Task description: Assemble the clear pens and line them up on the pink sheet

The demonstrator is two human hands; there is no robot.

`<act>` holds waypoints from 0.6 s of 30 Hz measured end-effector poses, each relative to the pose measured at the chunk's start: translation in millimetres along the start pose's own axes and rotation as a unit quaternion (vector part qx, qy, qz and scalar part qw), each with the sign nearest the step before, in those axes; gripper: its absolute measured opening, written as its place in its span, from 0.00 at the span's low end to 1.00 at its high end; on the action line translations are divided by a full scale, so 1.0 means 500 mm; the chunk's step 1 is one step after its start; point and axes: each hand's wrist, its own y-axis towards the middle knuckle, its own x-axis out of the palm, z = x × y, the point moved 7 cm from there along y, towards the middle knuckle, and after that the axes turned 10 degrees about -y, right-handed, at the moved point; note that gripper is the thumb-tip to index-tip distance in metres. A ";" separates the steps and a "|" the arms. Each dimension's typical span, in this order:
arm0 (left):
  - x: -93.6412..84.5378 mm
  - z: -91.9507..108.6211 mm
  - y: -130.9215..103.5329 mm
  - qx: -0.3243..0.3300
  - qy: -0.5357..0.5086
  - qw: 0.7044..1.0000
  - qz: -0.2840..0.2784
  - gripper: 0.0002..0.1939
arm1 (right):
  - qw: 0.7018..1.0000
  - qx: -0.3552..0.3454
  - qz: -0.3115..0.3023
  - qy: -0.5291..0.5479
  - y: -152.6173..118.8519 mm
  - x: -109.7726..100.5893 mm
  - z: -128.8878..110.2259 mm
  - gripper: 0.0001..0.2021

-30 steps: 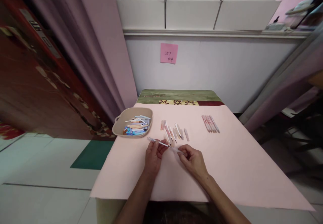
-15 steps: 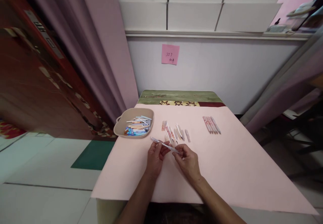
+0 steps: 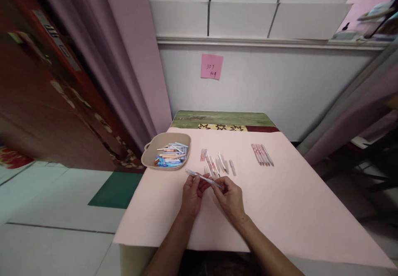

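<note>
Slanting between my two hands is a slim pale pen [image 3: 203, 177]. The fingers of my left hand [image 3: 191, 195] pinch its upper left part, while my right hand [image 3: 231, 198] grips the lower right end. Just beyond the fingers lie loose pen parts: printed barrels [image 3: 212, 164], thin white refills [image 3: 222, 161] and small pale grip pieces [image 3: 233, 167]. Short printed pieces [image 3: 203, 155] sit at the left of this group. To the right, several pens [image 3: 263, 155] lie side by side in a row.
A beige basket [image 3: 146, 158] holding blue, white and orange pen parts stands at the table's left. Pink paper [image 3: 295, 214] covers the table [image 3: 189, 118], which meets the wall. A pink note [image 3: 212, 66] is stuck on that wall.
Both hands keep hold of the pen. Its two parts have come closer together, and less white shows between them. The view has shifted slightly.
</note>
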 end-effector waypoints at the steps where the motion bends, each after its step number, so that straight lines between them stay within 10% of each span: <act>1: -0.001 0.000 0.000 0.000 -0.002 1.000 0.002 0.13 | 1.000 -0.002 -0.001 -0.001 -0.001 0.001 -0.001 0.10; 18: 0.013 0.001 -0.005 -0.012 0.022 0.999 -0.027 0.10 | 0.999 -0.012 -0.023 -0.034 -0.002 -0.008 -0.006 0.14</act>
